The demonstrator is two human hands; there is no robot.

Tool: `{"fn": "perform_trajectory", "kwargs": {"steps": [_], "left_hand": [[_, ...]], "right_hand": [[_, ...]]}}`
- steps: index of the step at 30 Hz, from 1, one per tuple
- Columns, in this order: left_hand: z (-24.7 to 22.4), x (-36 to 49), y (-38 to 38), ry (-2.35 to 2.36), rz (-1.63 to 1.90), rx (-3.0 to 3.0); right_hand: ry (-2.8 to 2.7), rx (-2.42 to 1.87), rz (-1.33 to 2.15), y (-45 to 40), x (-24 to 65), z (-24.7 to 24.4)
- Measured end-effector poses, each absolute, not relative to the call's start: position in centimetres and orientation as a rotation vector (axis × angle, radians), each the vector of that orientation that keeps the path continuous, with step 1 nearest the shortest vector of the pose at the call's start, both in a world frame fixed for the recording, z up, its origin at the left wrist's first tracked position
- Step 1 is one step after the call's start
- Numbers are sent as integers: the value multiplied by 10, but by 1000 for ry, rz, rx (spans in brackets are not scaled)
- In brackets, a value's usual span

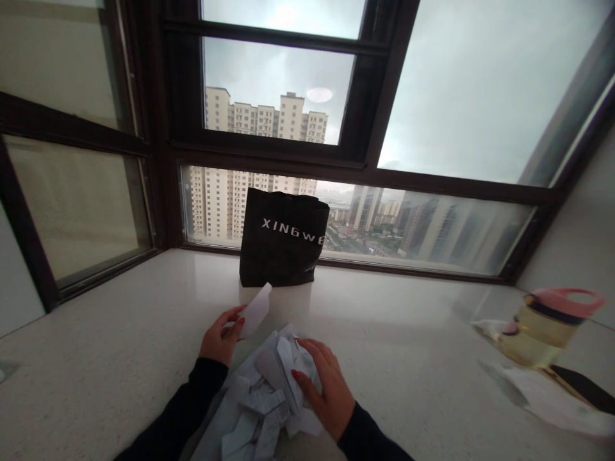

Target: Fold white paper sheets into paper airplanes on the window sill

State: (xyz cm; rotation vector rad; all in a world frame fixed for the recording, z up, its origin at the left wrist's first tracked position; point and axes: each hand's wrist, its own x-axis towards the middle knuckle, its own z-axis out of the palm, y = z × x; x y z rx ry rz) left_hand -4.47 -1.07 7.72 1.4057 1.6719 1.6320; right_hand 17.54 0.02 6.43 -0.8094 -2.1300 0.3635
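My left hand (pixel 223 334) pinches a small white piece of paper (pixel 256 312), raised just above the counter in front of the black bag. A heap of folded and crumpled white papers (pixel 262 410) lies at the bottom centre, between my forearms. My right hand (pixel 327 384) is at the right side of this heap, its thumb and fingers around some upright white sheets (pixel 287 371) at the top of the pile.
A black bag (pixel 283 246) with white lettering stands by the window on the pale speckled counter (pixel 398 358). At the right are a yellowish bottle (pixel 541 330) with a pink lid, a white plastic packet (pixel 552 394) and a dark flat object (pixel 583 387).
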Motion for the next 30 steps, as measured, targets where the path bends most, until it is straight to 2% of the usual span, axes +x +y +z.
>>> {"fn": "perform_trajectory", "kwargs": {"steps": [4,9,15,19,30], "left_hand": [[88,-30,-22,1581,1635,1502],[83,-9,-29,1431,1171,2109],[76,-26,-22,2056,910,2011],[73,-35,-22,2138,804,1943],[90,-47,-16,1898,1140,1631]], "right_hand": [[-1860,-764,557,-2,171,63],[-1723,-786,802,10,178,63],[-1537,-889,961,24,183,60],[-1495,-885,1003,27,183,59],[-1542,-818,1087,18,180,65]]}}
